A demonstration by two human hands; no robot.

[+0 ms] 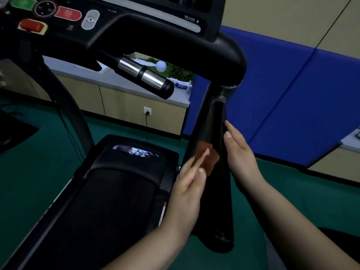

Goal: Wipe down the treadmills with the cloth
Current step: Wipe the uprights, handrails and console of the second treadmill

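The treadmill (124,191) is black throughout, its console carrying a green button (23,2), two red buttons (68,14) and a pale grey one (90,19), while the pulse grip (144,76) under the handlebar is shiny silver with black bands. An orange-brown cloth (209,157) shows against the black upright post (212,149). The floor (58,145) is dark green, the wall padding (282,98) is bright blue, and the cabinets (120,102) are beige under a white counter (175,98).
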